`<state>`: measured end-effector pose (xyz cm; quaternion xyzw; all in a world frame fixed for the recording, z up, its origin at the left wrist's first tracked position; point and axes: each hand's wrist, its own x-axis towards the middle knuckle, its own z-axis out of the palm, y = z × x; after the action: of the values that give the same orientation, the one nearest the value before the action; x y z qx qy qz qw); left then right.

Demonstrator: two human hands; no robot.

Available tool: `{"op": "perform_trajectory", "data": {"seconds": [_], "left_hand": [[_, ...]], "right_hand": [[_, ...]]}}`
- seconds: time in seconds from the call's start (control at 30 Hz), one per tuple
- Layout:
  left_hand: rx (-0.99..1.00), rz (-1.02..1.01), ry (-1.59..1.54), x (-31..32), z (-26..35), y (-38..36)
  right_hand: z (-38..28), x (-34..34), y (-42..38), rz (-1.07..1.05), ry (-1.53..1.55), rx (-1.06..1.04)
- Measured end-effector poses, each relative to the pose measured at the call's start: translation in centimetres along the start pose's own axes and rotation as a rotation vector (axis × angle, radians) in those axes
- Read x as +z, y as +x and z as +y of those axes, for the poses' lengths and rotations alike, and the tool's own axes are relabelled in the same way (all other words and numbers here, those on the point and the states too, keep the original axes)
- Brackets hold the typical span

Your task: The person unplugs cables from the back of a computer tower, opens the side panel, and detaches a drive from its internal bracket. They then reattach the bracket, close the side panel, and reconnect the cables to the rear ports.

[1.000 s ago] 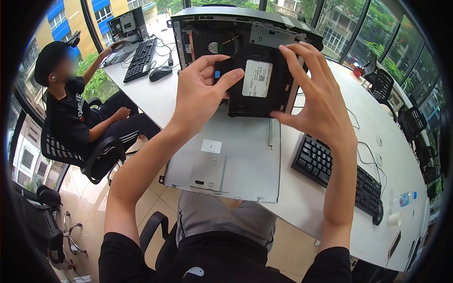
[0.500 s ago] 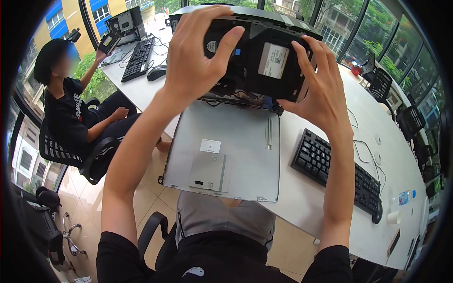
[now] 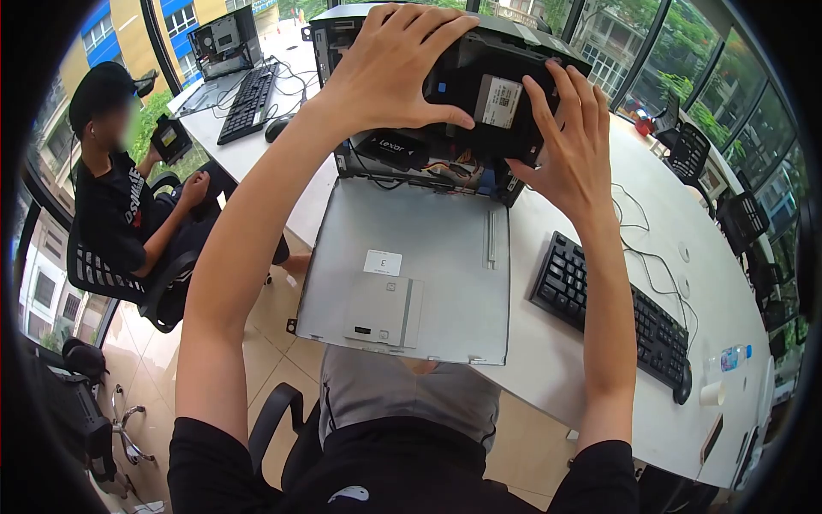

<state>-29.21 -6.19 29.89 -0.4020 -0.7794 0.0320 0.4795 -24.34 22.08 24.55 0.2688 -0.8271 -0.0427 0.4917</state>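
An open desktop computer case (image 3: 349, 163) stands on the table in front of me, its inside facing me. Across its upper part sits a black drive bracket (image 3: 467, 81) carrying a white label. My left hand (image 3: 394, 77) grips the bracket from the left, fingers over the top and thumb on its face. On the other side, my right hand (image 3: 574, 150) holds the right edge, thumb below and fingers above. A black Lexar drive (image 3: 394, 150) and coloured cables show under the bracket. The grey side panel (image 3: 445, 227) lies flat nearest me.
To the right lie a black keyboard (image 3: 561, 283), a mouse (image 3: 682, 383), a water bottle (image 3: 735, 357) and a paper cup (image 3: 712, 394). A seated person (image 3: 120, 206) at left holds a dark part beside another opened computer (image 3: 224, 43) and keyboard (image 3: 247, 104).
The bracket has tilted and lifted, so the Lexar drive and cables below show more. My left hand has shifted right, its thumb lower on the bracket. The person at left has lowered their part.
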Motion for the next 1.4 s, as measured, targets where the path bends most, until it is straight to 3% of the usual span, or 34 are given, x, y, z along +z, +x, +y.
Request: {"op": "perform_trajectory", "data": {"seconds": [0.37, 0.57, 1.4], "left_hand": [[-0.027, -0.131, 0.029, -0.8, 0.4, 0.1], [-0.018, 0.083, 0.076, 1.1, 0.2, -0.3], [-0.077, 0.070, -0.008, 2.4, -0.1, -0.9]], "right_hand": [[0.1, 1.4, 0.1, 0.043, 0.015, -0.012], [0.1, 1.8, 0.1, 0.060, 0.021, -0.025], [-0.6, 2.0, 0.0, 0.046, -0.020, 0.035]]}}
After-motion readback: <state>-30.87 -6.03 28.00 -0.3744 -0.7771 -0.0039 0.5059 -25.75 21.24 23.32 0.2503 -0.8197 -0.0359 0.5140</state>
